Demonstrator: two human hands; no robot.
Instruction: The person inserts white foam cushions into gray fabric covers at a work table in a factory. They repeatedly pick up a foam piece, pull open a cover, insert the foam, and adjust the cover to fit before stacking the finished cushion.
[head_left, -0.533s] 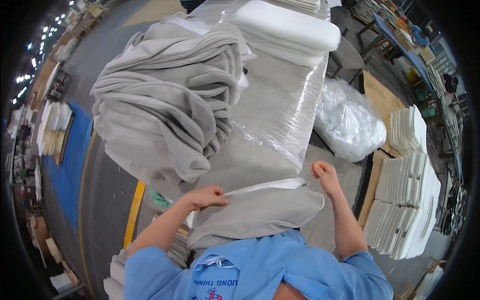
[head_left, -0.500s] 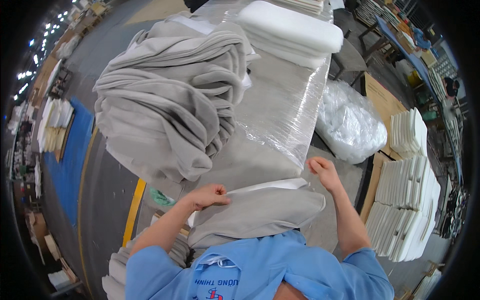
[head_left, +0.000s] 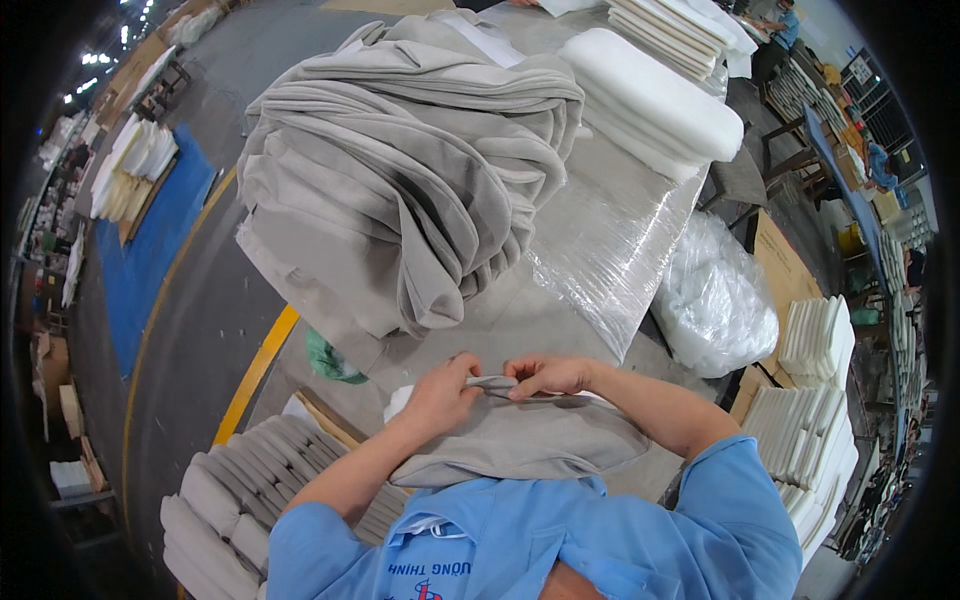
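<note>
A grey fabric cover point(head_left: 530, 437) lies against my body at the table's near edge, a bit of white point(head_left: 397, 402) showing at its left end. My left hand point(head_left: 447, 392) pinches the cover's upper edge. Close beside it, my right hand point(head_left: 548, 376) grips the same edge between thumb and fingers. A small raised fold of the cloth spans the short gap between them. Just beyond my hands, a large heap of folded grey fabric point(head_left: 400, 170) rests on the table.
White padding sheets point(head_left: 650, 100) are stacked at the table's far right, by plastic film point(head_left: 600, 285). A clear plastic bundle point(head_left: 715, 300) and white cushion stacks point(head_left: 800, 440) stand to the right. Grey cushions point(head_left: 260, 480) sit at lower left, near a green bag point(head_left: 330, 358).
My right hand has come in from the right and taken hold of the cover's edge beside my left hand. The view has shifted, so more grey cushions show at lower left.
</note>
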